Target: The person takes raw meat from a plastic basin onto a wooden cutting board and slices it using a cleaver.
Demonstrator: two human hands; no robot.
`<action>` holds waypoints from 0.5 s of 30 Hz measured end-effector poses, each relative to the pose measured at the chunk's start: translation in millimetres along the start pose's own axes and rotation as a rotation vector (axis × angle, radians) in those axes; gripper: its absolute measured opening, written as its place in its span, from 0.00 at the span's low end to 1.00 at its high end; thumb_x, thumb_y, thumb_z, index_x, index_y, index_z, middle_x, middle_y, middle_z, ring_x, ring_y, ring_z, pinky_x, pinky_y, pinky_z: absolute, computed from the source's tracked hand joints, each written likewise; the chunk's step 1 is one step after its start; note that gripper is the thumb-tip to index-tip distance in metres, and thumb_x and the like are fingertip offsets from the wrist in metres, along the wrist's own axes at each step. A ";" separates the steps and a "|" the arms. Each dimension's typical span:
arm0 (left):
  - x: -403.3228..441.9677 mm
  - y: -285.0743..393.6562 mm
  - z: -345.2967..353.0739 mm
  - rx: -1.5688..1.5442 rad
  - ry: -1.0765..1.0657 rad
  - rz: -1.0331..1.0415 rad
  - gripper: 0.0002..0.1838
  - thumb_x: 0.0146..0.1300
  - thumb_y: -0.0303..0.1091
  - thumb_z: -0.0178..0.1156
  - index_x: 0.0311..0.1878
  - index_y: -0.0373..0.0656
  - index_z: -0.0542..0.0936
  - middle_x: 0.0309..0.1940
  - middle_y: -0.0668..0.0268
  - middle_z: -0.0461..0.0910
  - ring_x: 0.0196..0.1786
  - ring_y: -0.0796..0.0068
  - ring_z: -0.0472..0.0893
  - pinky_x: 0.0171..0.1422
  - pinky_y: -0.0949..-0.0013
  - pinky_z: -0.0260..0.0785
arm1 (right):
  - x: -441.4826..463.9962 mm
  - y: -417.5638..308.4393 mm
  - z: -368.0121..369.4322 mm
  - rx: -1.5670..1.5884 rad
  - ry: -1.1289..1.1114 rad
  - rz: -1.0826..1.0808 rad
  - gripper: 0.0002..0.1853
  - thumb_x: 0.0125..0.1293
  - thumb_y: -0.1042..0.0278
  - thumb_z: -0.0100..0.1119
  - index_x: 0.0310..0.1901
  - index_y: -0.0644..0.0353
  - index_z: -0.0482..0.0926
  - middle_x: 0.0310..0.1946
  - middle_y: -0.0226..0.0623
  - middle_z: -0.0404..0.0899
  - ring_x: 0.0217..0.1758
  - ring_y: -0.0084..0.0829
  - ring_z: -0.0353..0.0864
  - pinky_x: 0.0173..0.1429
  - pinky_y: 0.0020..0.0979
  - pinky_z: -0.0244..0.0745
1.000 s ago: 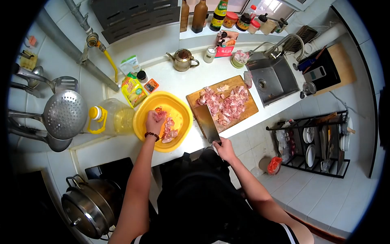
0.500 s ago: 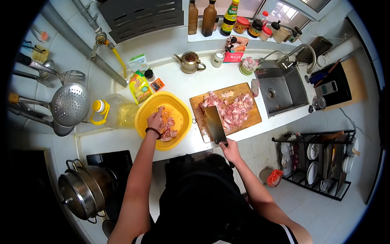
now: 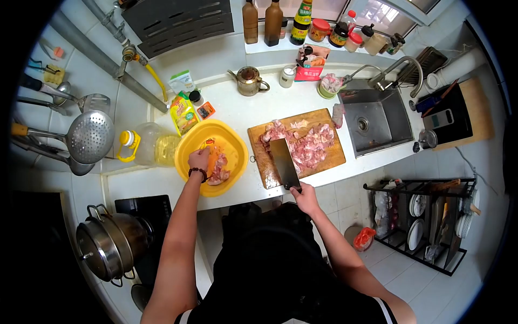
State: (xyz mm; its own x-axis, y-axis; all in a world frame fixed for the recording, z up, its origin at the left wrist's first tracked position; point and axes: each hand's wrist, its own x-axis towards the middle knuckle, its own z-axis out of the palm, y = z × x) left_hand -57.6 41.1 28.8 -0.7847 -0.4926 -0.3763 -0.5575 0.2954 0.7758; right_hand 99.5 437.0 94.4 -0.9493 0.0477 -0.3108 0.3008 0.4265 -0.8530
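Left hand point(image 3: 199, 157): curling inside basin point(image 3: 236, 154), hold impossible to tell.
Right hand point(image 3: 306, 198): gripping cleaver point(image 3: 284, 163).
Cleaver: pointing toward eleven o'clock.

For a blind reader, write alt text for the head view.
The right hand holds a cleaver over a wooden board of chopped raw meat. The left hand is in or just above a yellow basin with more meat.
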 end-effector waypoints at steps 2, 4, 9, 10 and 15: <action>-0.2 -5.4 1.0 0.029 0.045 0.051 0.25 0.68 0.47 0.69 0.21 0.41 0.77 0.14 0.69 0.72 0.16 0.75 0.69 0.23 0.64 0.62 | -0.9 -0.1 -5.7 0.000 -0.007 0.014 0.08 0.71 0.72 0.65 0.45 0.69 0.85 0.26 0.46 0.86 0.27 0.30 0.82 0.35 0.38 0.76; -0.7 -6.7 -6.4 0.174 0.055 0.062 0.25 0.66 0.50 0.71 0.23 0.37 0.80 0.15 0.69 0.75 0.20 0.74 0.74 0.30 0.64 0.68 | 1.2 3.9 -11.6 -0.002 -0.018 0.022 0.08 0.71 0.72 0.65 0.45 0.69 0.85 0.25 0.45 0.85 0.27 0.30 0.82 0.35 0.38 0.75; -9.6 -1.7 -13.2 0.246 0.029 0.006 0.25 0.64 0.53 0.74 0.28 0.36 0.84 0.20 0.69 0.80 0.25 0.75 0.77 0.36 0.65 0.72 | 6.2 20.5 -20.4 -0.001 -0.026 -0.032 0.09 0.70 0.72 0.65 0.45 0.68 0.85 0.26 0.47 0.85 0.28 0.32 0.83 0.36 0.39 0.76; -20.2 11.2 -12.8 0.293 -0.012 0.015 0.23 0.65 0.51 0.74 0.31 0.37 0.87 0.23 0.69 0.82 0.28 0.76 0.79 0.37 0.66 0.73 | 5.8 16.8 -23.9 0.000 -0.028 -0.033 0.09 0.70 0.72 0.65 0.45 0.68 0.85 0.26 0.47 0.85 0.28 0.32 0.83 0.36 0.39 0.76; -80.2 47.3 35.3 -0.013 -0.380 0.182 0.13 0.73 0.38 0.67 0.51 0.38 0.86 0.37 0.70 0.87 0.36 0.79 0.83 0.42 0.72 0.77 | 8.8 15.5 -34.3 -0.005 -0.072 -0.022 0.08 0.70 0.72 0.65 0.46 0.68 0.85 0.26 0.45 0.86 0.27 0.31 0.84 0.35 0.37 0.77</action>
State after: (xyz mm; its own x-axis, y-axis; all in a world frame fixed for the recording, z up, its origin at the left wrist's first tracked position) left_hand -30.6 123.4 77.8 -0.9154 -0.0961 -0.3910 -0.3995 0.3384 0.8520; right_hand 92.6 475.0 92.8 -0.9465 -0.0262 -0.3218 0.2797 0.4310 -0.8579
